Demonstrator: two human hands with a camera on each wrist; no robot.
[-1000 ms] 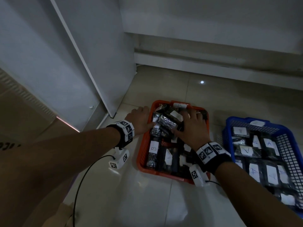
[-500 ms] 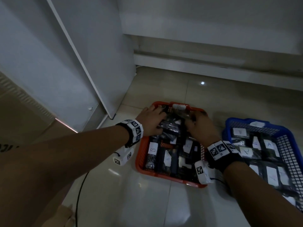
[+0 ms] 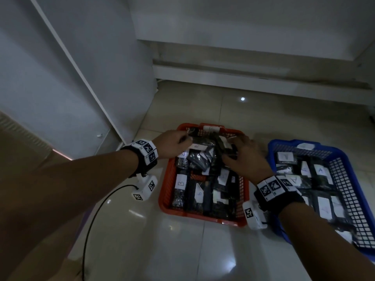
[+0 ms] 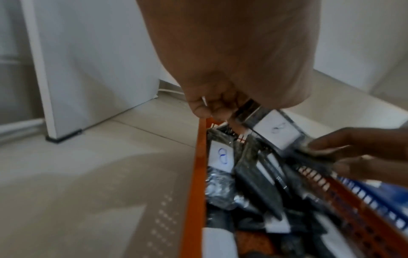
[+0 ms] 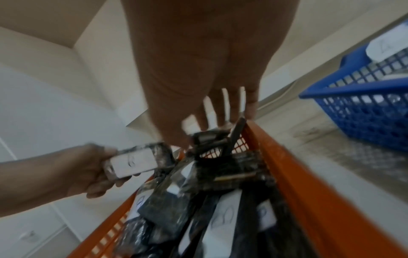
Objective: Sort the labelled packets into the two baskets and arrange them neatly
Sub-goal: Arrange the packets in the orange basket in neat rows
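Left hand [image 3: 172, 144]: pinches a white-labelled packet [image 5: 132, 161] at its end, over the far left corner of the orange basket [image 3: 168, 183].
Right hand [image 3: 246, 157]: fingers curled around dark packets [image 3: 225, 146] at the basket's far end.
Blue basket [image 3: 345, 173]: just right, holding A-labelled packets.

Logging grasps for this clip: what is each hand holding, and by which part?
The left hand grips a white-labelled dark packet by one end. The right hand rests its fingers on packets in the orange basket; whether it grips one cannot be told.
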